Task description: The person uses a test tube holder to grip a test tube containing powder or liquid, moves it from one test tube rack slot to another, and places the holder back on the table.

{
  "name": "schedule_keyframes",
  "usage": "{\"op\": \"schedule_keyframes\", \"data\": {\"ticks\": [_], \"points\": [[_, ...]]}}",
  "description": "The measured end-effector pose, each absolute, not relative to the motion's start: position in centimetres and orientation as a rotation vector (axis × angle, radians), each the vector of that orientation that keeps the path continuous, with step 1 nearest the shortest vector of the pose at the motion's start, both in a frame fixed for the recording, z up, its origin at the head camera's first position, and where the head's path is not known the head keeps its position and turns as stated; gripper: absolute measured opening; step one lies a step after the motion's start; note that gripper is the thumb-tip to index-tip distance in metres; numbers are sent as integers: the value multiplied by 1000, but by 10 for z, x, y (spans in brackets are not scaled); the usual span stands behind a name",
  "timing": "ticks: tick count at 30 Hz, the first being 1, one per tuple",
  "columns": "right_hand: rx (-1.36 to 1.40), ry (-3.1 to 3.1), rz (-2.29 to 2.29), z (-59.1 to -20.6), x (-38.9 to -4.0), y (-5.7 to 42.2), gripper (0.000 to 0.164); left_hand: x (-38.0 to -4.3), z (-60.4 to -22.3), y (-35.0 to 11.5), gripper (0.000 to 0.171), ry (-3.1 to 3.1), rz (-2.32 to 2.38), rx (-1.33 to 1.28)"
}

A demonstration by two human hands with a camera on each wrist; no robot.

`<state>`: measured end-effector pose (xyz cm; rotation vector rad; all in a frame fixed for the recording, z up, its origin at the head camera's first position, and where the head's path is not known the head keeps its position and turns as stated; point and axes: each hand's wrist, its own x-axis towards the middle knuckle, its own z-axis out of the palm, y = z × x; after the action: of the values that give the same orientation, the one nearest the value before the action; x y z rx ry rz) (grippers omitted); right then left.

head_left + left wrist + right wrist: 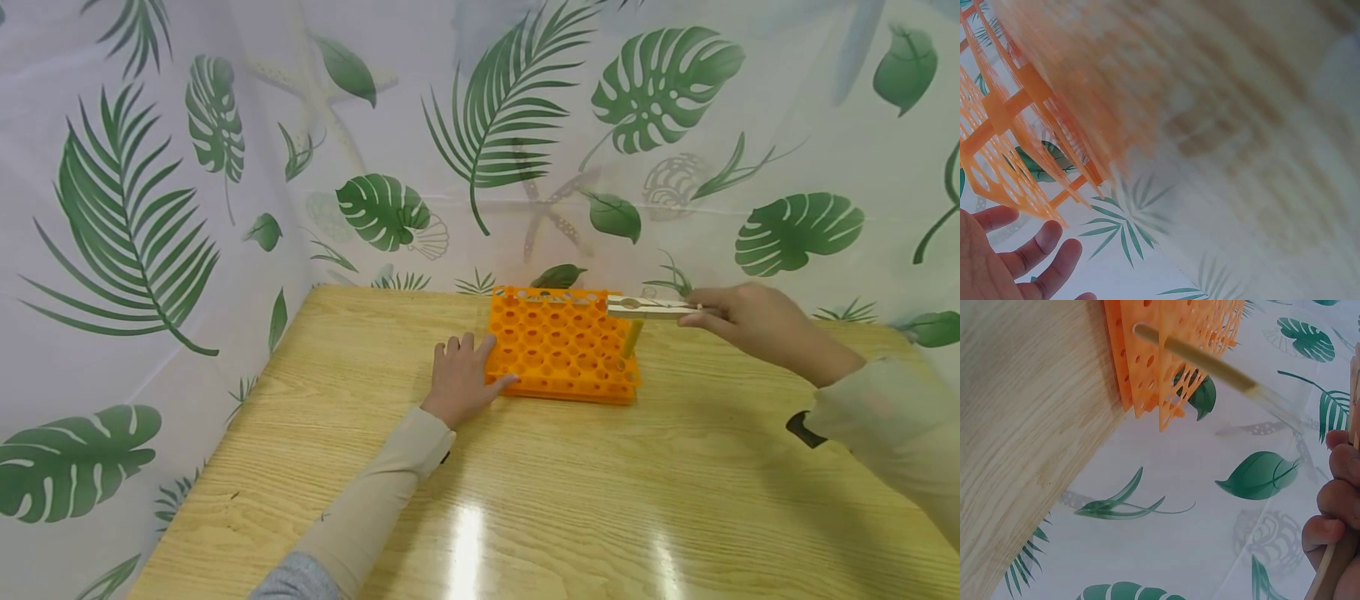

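An orange test tube rack (558, 342) with rows of round holes stands on the wooden table. My left hand (461, 379) rests at its left end, fingers spread along the side and thumb by the front edge. In the left wrist view, loosely bent fingers (1041, 250) show beside the rack. My right hand (757, 321) grips a wooden test tube clamp (652, 308), which reaches left over the rack. From the clamp hangs a test tube (632, 340) of yellow liquid by the rack's right end. Its rounded bottom shows in the right wrist view, outside the holes.
The wooden table (360, 500) runs back to a white sheet (420, 125) printed with green leaves, which hangs behind and at the left. Dark straps show at both cuffs. The left wrist view is largely blurred by something close.
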<state>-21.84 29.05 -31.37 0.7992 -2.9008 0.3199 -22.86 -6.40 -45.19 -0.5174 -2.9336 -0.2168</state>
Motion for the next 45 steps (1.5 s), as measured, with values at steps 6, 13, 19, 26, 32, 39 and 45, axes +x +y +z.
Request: {"op": "schedule_keyframes", "data": {"ticks": [6,13,19,26,32,39,45], "points": [[819,-2905,340,-318,-214,287,39,-228,-453,-64,64,-2928,-218,-518],[830,-2906,369,-325,-211,286,41,-228,-454,-64,63,-2923,-218,-513],[891,-2854,370,-330,-204,282,28,-228,-453,-64,65,-2936,-205,-509],[964,-2727,359,-340,-199,277,16,-228,-453,-63,64,-2936,-203,-506],[954,-2758,402,-349,-195,275,17,-228,-453,-63,63,-2940,-221,-508],[906,-2908,476,-361,-190,276,22,-228,-451,-62,63,-2949,-214,-501],[901,-2949,497,-375,-187,278,28,-228,-450,-62,63,-2956,-216,-499]]}}
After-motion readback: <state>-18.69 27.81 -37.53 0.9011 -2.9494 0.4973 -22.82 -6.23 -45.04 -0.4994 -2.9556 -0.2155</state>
